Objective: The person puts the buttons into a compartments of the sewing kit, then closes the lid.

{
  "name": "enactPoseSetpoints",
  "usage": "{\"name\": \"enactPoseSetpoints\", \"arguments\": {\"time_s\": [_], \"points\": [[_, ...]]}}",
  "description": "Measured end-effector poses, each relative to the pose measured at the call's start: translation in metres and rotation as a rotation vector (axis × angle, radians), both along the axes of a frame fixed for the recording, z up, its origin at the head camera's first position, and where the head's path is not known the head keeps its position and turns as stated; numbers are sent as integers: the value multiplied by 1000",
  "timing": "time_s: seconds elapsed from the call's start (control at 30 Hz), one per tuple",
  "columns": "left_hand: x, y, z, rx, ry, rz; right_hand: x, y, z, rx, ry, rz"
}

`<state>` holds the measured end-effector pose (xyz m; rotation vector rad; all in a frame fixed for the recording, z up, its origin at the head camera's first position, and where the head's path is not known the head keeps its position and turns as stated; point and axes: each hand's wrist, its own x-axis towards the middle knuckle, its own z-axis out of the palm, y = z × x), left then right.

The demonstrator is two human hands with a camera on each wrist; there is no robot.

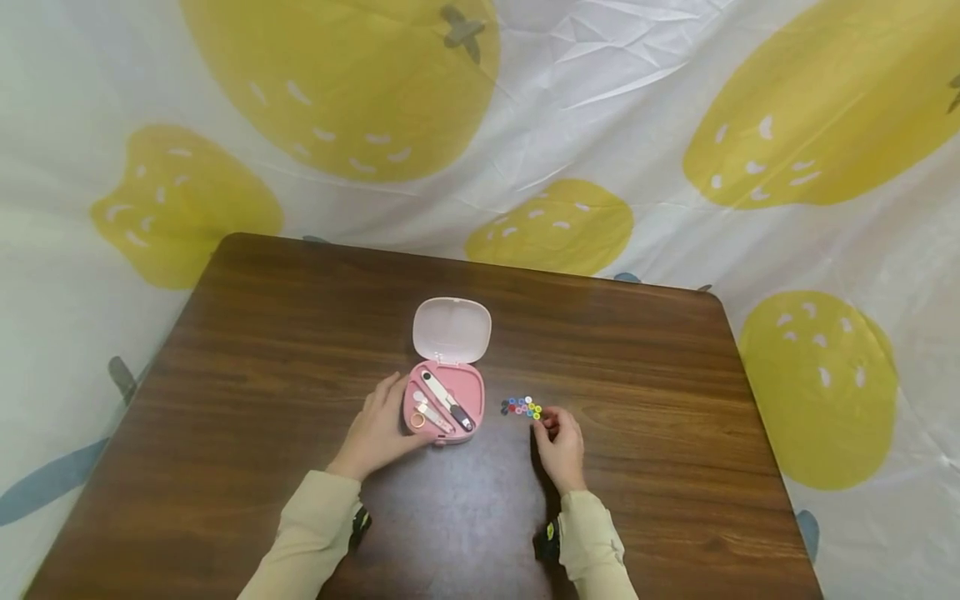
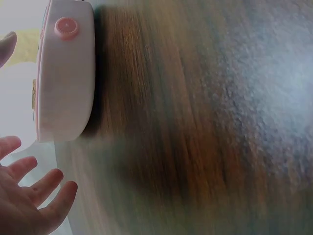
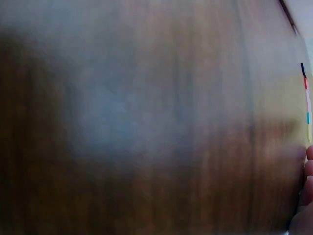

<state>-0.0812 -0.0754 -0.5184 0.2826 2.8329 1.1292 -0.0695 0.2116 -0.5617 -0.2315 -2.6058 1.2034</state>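
A pink box [image 1: 477,397] stands on the table with its pale lid [image 1: 452,329] swung back. Inside lie a long white-and-black tool [image 1: 447,401], a smaller pale tool [image 1: 435,416] and a gold-coloured ring [image 1: 417,420]. My left hand [image 1: 380,429] is at the box's left side, thumb along its front; the left wrist view shows spread fingers [image 2: 46,188] near its pale wall. Small coloured discs [image 1: 521,407] with light centres lie flat right of the box. The fingertips of my right hand [image 1: 564,450] are at the yellow discs; whether they pinch one is hidden.
The brown wooden table [image 1: 660,400] extends around the box and discs. Behind it hangs a white cloth [image 1: 420,208] printed with yellow fruit. A dark band [image 1: 550,540] is at the right wrist and another [image 1: 361,525] at the left.
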Motion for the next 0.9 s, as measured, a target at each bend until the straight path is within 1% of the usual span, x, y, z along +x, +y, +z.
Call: {"name": "enactPoseSetpoints", "arguments": {"time_s": [0.1,0.23,0.43,0.57,0.7,0.9], "points": [[-2,2,0,28,-38,0,-1,-1,-1,35,10,-7],[-6,4,-1,70,-98,-2,-2,-1,-1,64,1,-12],[-14,7,2,94,-145,-4,-3,-1,0,83,-48,-30],[-21,10,5,84,-180,-20,-4,-2,1,109,-76,-55],[-26,13,8,68,-208,-28,-5,-4,2,137,-75,-70],[-29,16,7,18,-212,-23,-5,-5,2,159,-78,-74]]}}
